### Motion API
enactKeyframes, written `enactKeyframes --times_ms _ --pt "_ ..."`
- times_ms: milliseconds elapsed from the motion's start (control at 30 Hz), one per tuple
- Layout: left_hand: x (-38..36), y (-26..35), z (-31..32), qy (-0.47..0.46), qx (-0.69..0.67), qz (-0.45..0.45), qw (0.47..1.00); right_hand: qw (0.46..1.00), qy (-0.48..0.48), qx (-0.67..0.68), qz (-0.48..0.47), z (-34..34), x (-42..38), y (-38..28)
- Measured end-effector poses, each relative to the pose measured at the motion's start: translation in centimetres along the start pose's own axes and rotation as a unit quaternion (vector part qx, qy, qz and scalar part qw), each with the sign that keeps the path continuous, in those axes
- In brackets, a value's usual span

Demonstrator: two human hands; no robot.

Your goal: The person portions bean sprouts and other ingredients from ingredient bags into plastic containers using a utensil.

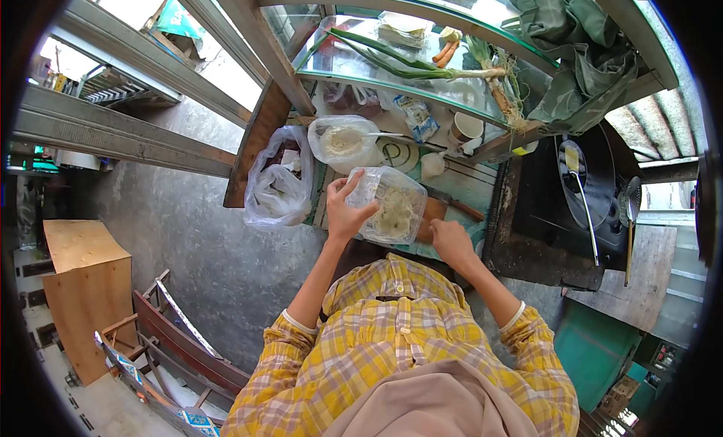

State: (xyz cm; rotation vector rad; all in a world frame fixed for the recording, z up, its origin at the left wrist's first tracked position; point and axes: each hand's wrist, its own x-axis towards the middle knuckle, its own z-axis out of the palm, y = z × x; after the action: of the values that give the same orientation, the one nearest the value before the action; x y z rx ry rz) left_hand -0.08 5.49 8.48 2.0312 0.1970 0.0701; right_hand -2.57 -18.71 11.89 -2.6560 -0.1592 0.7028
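My left hand (348,211) grips the left side of a clear plastic container (398,211), with fingers at its upper corner and thumb bent along the near side. Inside it lies a pale, whitish-green mixture. My right hand (452,243) is closed just right of the container, its fingers curled at the edge of a brown wooden board (432,213); whatever it pinches is hidden. A knife (456,202) lies beyond, angled across the board's far side. Behind the container stands a plastic-lined bowl of white flour (343,141) with a white spoon (382,135) in it.
A white plastic bag (279,188) sits at the counter's left end. A paper cup (465,128) and a blue-white packet (416,118) stand at the back. Leeks (422,69) lie on the glass shelf above. At right, a black wok (591,181) holds a long-handled utensil.
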Motion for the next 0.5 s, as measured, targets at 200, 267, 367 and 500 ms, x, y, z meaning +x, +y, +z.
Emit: enactKeyframes --times_ms 200,267,367,500 --pt "0.0 0.2 0.2 -0.001 -0.004 0.002 1.0 0.996 0.0 -0.086 0.024 3.6 1.3 -0.2" --pt "-0.1 0.2 0.3 0.0 -0.001 0.01 1.0 0.999 -0.013 -0.035 0.034 4.9 0.8 -0.1" --pt "0.0 -0.5 0.3 0.013 -0.002 0.01 1.0 0.995 -0.027 0.08 -0.043 6.7 1.0 2.2" --pt "0.1 0.2 0.0 -0.017 -0.005 0.016 1.0 0.985 -0.015 0.157 -0.072 3.5 -0.2 2.3"
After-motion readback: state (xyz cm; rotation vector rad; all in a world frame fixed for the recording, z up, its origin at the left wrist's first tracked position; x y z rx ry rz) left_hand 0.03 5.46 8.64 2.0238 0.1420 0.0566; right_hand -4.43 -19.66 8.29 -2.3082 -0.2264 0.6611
